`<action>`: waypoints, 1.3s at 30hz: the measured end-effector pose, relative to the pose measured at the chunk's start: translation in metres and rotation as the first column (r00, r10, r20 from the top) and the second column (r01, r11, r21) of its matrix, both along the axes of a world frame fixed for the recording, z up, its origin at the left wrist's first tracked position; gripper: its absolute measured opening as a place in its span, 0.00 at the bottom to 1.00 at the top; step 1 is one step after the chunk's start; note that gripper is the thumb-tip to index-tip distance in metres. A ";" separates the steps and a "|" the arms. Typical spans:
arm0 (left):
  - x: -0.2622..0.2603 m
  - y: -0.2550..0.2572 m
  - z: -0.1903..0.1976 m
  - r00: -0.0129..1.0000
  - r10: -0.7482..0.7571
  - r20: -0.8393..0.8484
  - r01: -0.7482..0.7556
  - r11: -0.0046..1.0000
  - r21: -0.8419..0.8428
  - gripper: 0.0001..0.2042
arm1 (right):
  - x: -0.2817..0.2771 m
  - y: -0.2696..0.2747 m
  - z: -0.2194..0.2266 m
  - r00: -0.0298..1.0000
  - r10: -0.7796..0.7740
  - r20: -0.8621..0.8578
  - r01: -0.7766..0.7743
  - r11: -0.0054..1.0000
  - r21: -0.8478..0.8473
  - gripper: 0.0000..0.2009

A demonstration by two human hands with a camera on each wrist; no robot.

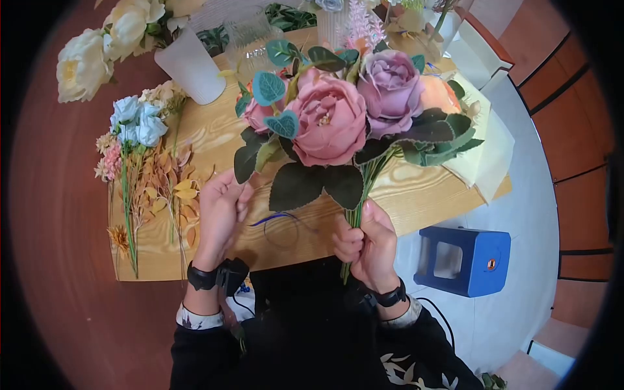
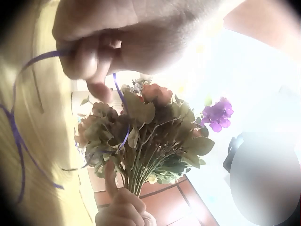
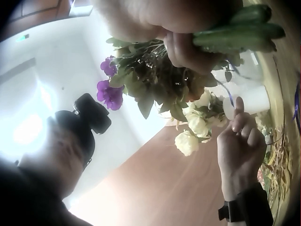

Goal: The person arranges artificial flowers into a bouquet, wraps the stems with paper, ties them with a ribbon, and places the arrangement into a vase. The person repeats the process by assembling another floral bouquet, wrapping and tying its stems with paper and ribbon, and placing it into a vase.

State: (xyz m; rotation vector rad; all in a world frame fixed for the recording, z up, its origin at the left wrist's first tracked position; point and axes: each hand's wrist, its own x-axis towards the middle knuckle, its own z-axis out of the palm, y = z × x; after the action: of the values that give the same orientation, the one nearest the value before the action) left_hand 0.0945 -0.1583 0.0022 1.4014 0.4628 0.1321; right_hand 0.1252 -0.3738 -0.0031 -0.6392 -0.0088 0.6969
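Observation:
My right hand (image 1: 370, 244) grips the green stems (image 1: 353, 218) of an artificial bouquet, upright over the table's front edge. At its top sit a large pink flower (image 1: 328, 120), a mauve rose (image 1: 390, 91) and an orange flower (image 1: 439, 95), ringed by dark green leaves. Left of the stems, my left hand (image 1: 221, 208) pinches a thin purple ribbon (image 2: 121, 96) between thumb and fingers. From those fingers one length runs toward the bouquet; another loop (image 2: 15, 127) hangs over the tabletop. Leaves hide part of the ribbon near the stems.
On the wooden table (image 1: 214, 140), blue roses (image 1: 138, 121) and dried orange-brown sprigs (image 1: 170, 179) lie at left. A white vase (image 1: 195, 68) with cream flowers (image 1: 84, 68) stands behind them. Pale wrapping paper (image 1: 491, 153) lies at right; a blue stool (image 1: 465, 260) stands on the floor.

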 end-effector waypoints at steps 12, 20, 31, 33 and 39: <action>0.022 -0.059 0.001 0.827 -0.550 -0.116 0.562 0.810 0.168 0.13 | -0.009 0.010 -0.001 0.981 0.148 -0.122 -0.153 0.988 -0.036 0.09; 0.020 -0.053 -0.040 0.835 -0.535 0.129 0.467 0.813 0.349 0.13 | -0.014 0.009 -0.027 0.926 0.359 -0.120 -0.338 0.927 0.165 0.16; 0.010 -0.057 -0.001 0.901 -0.434 -0.007 0.431 0.894 0.123 0.08 | -0.024 0.004 -0.009 0.913 0.393 -0.105 -0.382 0.917 0.111 0.16; 0.010 -0.054 -0.005 0.911 -0.412 -0.028 0.412 0.904 0.113 0.08 | -0.026 0.001 -0.006 0.904 0.428 -0.008 -0.428 0.903 0.028 0.14; 0.016 -0.056 -0.012 0.939 -0.339 -0.057 0.344 0.925 0.160 0.08 | -0.036 0.015 -0.012 0.976 0.215 0.028 -0.207 0.964 -0.167 0.12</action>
State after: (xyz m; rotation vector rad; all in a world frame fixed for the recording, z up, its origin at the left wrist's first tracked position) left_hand 0.1103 -0.2145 -0.0097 1.6306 0.2278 -0.1364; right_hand 0.0894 -0.3591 -0.0154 -0.8199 -0.0635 0.8954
